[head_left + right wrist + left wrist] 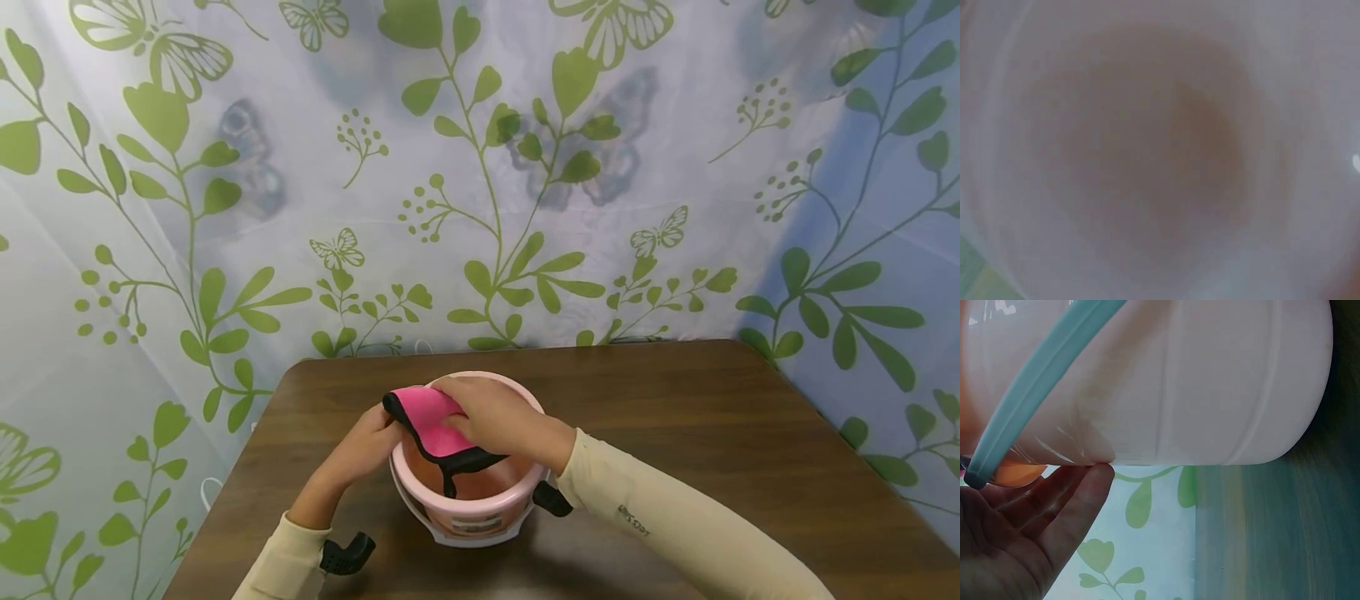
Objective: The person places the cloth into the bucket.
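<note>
A light pink bucket (480,500) stands upright on the table, its mouth facing up. Over its opening, my right hand (487,417) holds a pink cloth (427,417) with black edging, the thumb lying on its pink face. One black corner of the cloth hangs down inside the rim. At the bucket's left side is my left hand (363,450), near the cloth's left corner. In the left wrist view, the straight fingers of the left hand (1035,537) rest against the bucket's outer wall (1210,381). The right wrist view is a blur of the bucket's inside (1147,156).
The bucket's handle (1047,381) slants down along its outside. Under it all is a brown wooden table (675,417), with a leaf-and-butterfly patterned curtain (487,208) behind. Black straps or mounts (348,554) sit at both wrists.
</note>
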### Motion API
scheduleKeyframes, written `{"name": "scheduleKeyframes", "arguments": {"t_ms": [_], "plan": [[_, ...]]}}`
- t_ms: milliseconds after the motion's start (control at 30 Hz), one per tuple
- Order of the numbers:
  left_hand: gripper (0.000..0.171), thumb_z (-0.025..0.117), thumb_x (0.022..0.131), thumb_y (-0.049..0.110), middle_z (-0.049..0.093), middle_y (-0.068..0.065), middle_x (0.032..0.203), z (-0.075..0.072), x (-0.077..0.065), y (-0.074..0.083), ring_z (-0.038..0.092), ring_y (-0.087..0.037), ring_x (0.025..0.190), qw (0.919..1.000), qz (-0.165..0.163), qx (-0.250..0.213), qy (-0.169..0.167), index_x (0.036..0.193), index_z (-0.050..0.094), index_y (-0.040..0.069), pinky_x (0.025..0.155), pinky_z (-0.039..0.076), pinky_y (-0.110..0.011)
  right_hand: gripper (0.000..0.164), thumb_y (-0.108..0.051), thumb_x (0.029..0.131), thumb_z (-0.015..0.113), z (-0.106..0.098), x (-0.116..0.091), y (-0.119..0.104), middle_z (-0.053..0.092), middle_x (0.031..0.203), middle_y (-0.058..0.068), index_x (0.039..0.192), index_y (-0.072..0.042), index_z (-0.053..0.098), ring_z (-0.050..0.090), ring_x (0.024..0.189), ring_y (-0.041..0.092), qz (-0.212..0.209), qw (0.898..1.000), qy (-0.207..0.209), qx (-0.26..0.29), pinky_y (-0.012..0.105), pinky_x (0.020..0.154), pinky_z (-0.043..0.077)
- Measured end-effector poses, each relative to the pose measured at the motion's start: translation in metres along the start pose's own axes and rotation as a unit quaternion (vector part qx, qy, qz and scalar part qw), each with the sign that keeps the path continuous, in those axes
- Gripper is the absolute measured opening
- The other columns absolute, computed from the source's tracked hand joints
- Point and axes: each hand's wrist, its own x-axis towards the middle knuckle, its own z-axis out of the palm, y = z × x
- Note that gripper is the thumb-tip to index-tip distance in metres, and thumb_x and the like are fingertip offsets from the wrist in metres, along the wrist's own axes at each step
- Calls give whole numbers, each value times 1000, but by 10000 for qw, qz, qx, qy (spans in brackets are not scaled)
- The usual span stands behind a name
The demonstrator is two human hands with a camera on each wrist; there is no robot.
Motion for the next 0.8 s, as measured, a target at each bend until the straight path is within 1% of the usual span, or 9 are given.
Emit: {"name": "scheduleKeyframes", "arguments": {"t_ms": [100,233,333,500,633,800], "plan": [[42,51,106,15,58,-16,141,0,1,0,52,-30,129,10000,51,-15,21,145,52,0,111,36,-55,46,-13,96,72,5,-1,0,66,127,4,140,-9,57,61,112,17,171,9996,-220,65,33,97,50],[46,50,108,23,54,-16,145,1,1,1,49,-31,133,10000,-30,-19,-46,149,48,3,111,36,-55,48,-15,96,72,8,-2,1,67,125,2,141,-12,56,62,105,15,442,9980,-445,107,32,91,52],[48,48,109,29,53,-16,147,1,1,3,48,-32,134,9999,-79,9,-106,150,46,4,110,37,-56,45,-14,95,72,9,-1,1,68,118,2,138,-13,58,63,98,14,574,9968,-552,61,30,86,53],[47,48,109,32,55,-14,144,1,2,4,51,-31,132,9998,-92,104,-124,149,49,7,109,38,-56,41,-13,94,72,12,-1,5,69,103,-3,132,-15,59,62,88,10,760,9935,-843,-19,27,81,53],[45,47,109,33,57,-12,141,2,2,6,54,-29,128,9997,-144,157,-116,147,51,9,107,41,-54,37,-14,94,73,15,-1,7,67,95,-5,129,-14,59,61,84,9,848,9910,-1035,-92,24,77,52],[44,45,110,27,56,-15,143,2,1,5,53,-31,130,9996,-130,245,-60,149,49,7,108,39,-55,40,-16,94,74,17,-2,9,67,94,-4,130,-12,58,62,85,10,905,9889,-1140,-283,25,77,52]]}}
